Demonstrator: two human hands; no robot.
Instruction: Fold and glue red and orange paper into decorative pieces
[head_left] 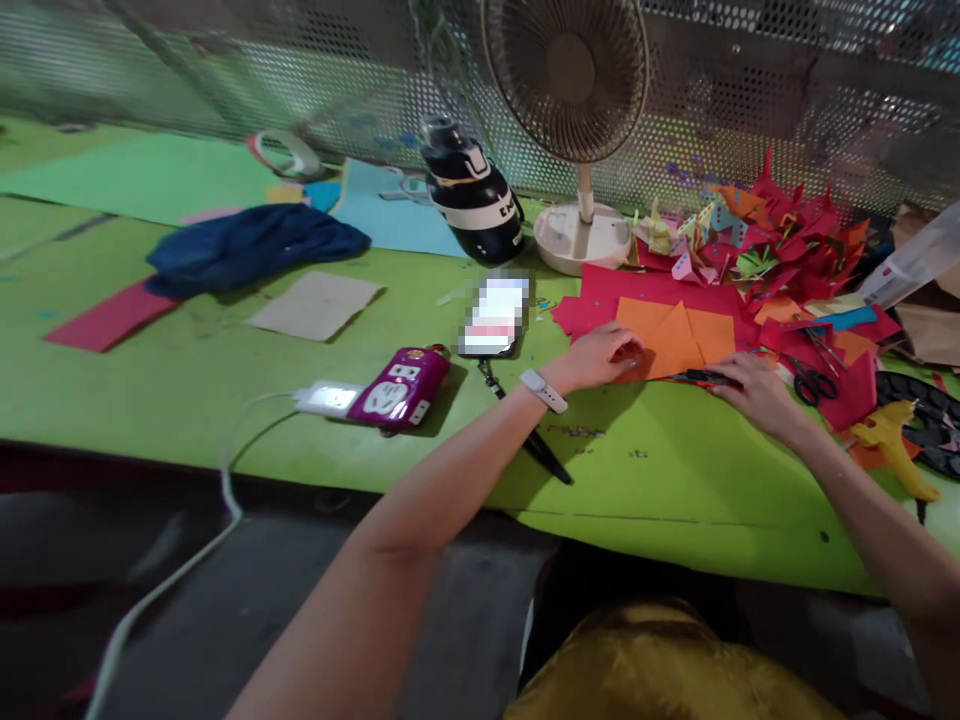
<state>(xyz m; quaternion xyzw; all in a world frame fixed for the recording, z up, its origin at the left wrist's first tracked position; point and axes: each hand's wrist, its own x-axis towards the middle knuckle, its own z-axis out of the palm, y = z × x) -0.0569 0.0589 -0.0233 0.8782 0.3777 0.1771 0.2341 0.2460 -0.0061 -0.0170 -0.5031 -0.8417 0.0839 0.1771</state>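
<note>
A sheet of orange paper (664, 335) with crease lines lies over red paper (600, 290) on the green table. My left hand (604, 355), with a white band at the wrist, is at the sheet's left edge. Its fingers are curled and appear to grip the orange paper near the lower left corner. Along the sheet's near edge, my right hand (757, 392) is closed on a slim black-handled tool (705, 377). The thin end of this tool points left, and its exact kind is unclear. Black-handled scissors (814, 385) lie beyond my right hand.
Folded paper pieces (780, 230) are heaped at the back right, near a yellow glue gun (889, 440). A fan (583, 240), black bottle (476, 195) and phone (495, 315) stand or lie centrally. Leftward are a purple power strip (401, 390), its cable (232, 490) and dark blue cloth (255, 245).
</note>
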